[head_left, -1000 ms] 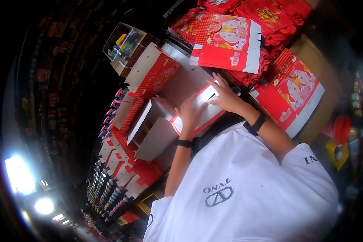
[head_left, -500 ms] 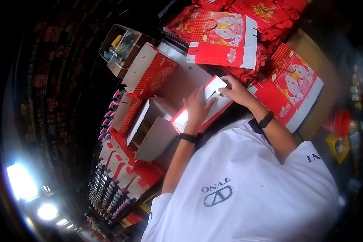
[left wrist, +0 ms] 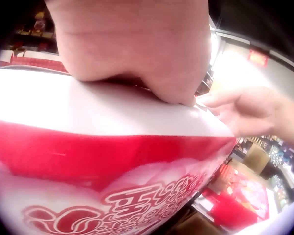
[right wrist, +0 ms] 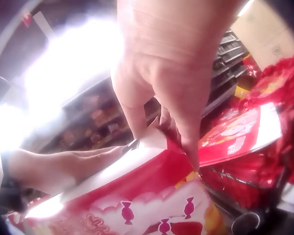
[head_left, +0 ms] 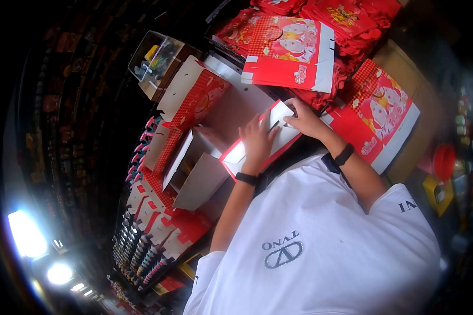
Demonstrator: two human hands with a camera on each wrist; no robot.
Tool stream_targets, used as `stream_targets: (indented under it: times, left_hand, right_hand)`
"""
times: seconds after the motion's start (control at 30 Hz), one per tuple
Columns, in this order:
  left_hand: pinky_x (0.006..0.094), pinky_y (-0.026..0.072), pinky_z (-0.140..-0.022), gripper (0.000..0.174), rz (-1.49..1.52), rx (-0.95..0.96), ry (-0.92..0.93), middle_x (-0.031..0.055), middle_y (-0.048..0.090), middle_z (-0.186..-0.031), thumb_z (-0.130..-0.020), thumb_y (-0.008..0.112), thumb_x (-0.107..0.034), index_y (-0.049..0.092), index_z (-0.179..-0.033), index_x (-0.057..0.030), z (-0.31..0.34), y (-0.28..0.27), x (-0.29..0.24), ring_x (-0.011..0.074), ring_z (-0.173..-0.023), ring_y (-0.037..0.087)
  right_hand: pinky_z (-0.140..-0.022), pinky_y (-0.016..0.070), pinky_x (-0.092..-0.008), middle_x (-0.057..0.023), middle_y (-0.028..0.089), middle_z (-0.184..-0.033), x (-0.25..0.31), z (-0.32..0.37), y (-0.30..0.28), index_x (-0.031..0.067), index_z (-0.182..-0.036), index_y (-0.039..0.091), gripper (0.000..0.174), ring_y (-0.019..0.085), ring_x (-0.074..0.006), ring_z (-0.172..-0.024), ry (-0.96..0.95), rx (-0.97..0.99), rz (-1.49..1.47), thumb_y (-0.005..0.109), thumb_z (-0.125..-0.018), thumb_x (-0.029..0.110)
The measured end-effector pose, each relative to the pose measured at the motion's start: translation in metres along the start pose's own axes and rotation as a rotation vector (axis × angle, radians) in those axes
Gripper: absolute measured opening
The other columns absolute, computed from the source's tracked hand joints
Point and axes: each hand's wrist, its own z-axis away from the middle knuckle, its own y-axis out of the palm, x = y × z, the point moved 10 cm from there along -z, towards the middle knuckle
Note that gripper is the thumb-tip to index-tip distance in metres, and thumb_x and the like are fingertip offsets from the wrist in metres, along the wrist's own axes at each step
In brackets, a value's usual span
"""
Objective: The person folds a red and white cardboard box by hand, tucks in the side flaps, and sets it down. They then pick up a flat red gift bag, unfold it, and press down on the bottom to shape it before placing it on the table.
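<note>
A red-printed gift box [head_left: 287,137] lies before the torso, its narrow white face up with a dark slot in it. My left hand [head_left: 256,142] rests on that white face, its fingers stretched toward the slot. In the left wrist view the left hand [left wrist: 137,54] covers part of the white face. At the box's far right end my right hand [head_left: 306,122] pinches the white flap between thumb and fingers. The right wrist view shows this white flap [right wrist: 154,139] under the right hand [right wrist: 161,88], its fingertips over the end edge, partly hidden.
Left of the box, an opened carton [head_left: 199,181] stands among printed ones. A flat printed carton [head_left: 284,73] lies on red bags [head_left: 352,21] at the back. Another flat carton [head_left: 376,115] is on the right. A clear bin [head_left: 155,60] sits back left.
The right hand has moved from the white face to the far end, its fingers now bent around it. The left hand and box have shifted slightly right.
</note>
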Motion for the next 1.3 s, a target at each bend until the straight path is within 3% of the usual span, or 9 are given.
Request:
stream_targets:
  times: [0.23,0.47,0.73,0.83,0.93,1.03,1.13,1.23,1.3]
  left_hand:
    - [0.0679,0.0180,-0.124,0.064,-0.083,-0.064,0.065,0.0141,0.046,-0.161,-0.106,0.056,-0.050,0.042,-0.164,-0.0284,0.003,0.003,-0.007,0.0348,-0.148,0.043]
    - [0.0636,0.0201,-0.125,0.077,-0.063,-0.079,0.083,0.0135,0.046,-0.161,-0.099,0.064,-0.055,0.041,-0.164,-0.0206,0.004,-0.005,-0.021,0.0339,-0.149,0.042]
    - [0.0631,0.0198,-0.126,0.081,-0.009,-0.047,0.041,0.0138,0.045,-0.161,-0.096,0.068,-0.056,0.040,-0.164,-0.0217,0.001,-0.006,-0.021,0.0343,-0.150,0.040]
    - [0.0632,0.0189,-0.126,0.083,-0.036,-0.054,0.075,0.0138,0.044,-0.162,-0.094,0.070,-0.057,0.041,-0.164,-0.0242,0.001,-0.004,-0.022,0.0351,-0.150,0.040]
    - [0.0647,0.0206,-0.124,0.081,-0.047,-0.079,0.141,0.0157,0.045,-0.161,-0.093,0.070,-0.061,0.045,-0.162,-0.0262,0.003,-0.009,-0.027,0.0373,-0.149,0.040]
    - [0.0655,0.0208,-0.124,0.081,-0.011,-0.081,0.162,0.0162,0.044,-0.162,-0.091,0.071,-0.064,0.048,-0.160,-0.0289,0.004,-0.016,-0.030,0.0379,-0.150,0.040]
    - [0.0638,0.0196,-0.125,0.081,-0.004,-0.063,0.152,0.0140,0.043,-0.164,-0.090,0.073,-0.063,0.049,-0.160,-0.0298,0.001,-0.014,-0.028,0.0360,-0.150,0.039]
    - [0.0631,0.0198,-0.126,0.081,-0.001,-0.060,0.151,0.0129,0.042,-0.165,-0.089,0.074,-0.061,0.050,-0.159,-0.0298,0.000,-0.013,-0.026,0.0350,-0.150,0.040]
    - [0.0632,0.0203,-0.126,0.080,0.003,-0.063,0.149,0.0129,0.042,-0.165,-0.089,0.075,-0.060,0.050,-0.159,-0.0299,0.000,-0.014,-0.026,0.0350,-0.150,0.040]
  right_hand:
    - [-0.098,0.0538,-0.0396,-0.0273,0.067,-0.133,0.011,-0.007,0.005,-0.0018,-0.155,0.045,0.073,0.070,-0.0339,-0.114,-0.134,0.022,0.246,0.076,-0.096,0.027]
    - [-0.091,0.0549,-0.0400,-0.0284,0.071,-0.118,0.009,-0.012,-0.001,-0.0006,-0.155,0.046,0.067,0.073,-0.0323,-0.101,-0.062,0.110,0.248,0.072,-0.099,0.026]
    - [-0.088,0.0557,-0.0397,-0.0256,0.072,-0.114,0.012,-0.010,0.000,0.0015,-0.156,0.045,0.065,0.073,-0.0307,-0.096,-0.072,0.121,0.222,0.071,-0.100,0.023]
    - [-0.097,0.0530,-0.0510,-0.0357,0.068,-0.123,0.013,-0.009,0.000,0.0049,-0.154,0.042,0.064,0.067,-0.0496,-0.116,0.000,0.183,0.188,0.071,-0.101,0.027]
    - [-0.098,0.0524,-0.0513,-0.0356,0.067,-0.124,0.012,-0.010,0.002,0.0058,-0.154,0.040,0.065,0.066,-0.0504,-0.118,-0.076,0.160,0.210,0.071,-0.101,0.027]
    - [-0.102,0.0511,-0.0497,-0.0348,0.063,-0.134,0.003,-0.010,0.005,0.0045,-0.154,0.038,0.065,0.064,-0.0492,-0.124,-0.031,0.180,0.167,0.070,-0.102,0.026]
    - [-0.107,0.0487,-0.0471,-0.0327,0.055,-0.149,0.003,-0.009,0.006,0.0020,-0.153,0.038,0.064,0.060,-0.0463,-0.132,-0.140,0.137,0.128,0.069,-0.103,0.026]
    - [-0.111,0.0464,-0.0386,-0.0263,0.055,-0.151,0.000,-0.011,0.006,-0.0014,-0.155,0.038,0.067,0.059,-0.0303,-0.136,-0.167,0.107,0.121,0.071,-0.102,0.022]
    - [-0.110,0.0474,-0.0389,-0.0268,0.056,-0.150,0.001,-0.011,0.006,-0.0015,-0.155,0.038,0.067,0.061,-0.0301,-0.134,-0.132,0.139,0.094,0.071,-0.102,0.022]
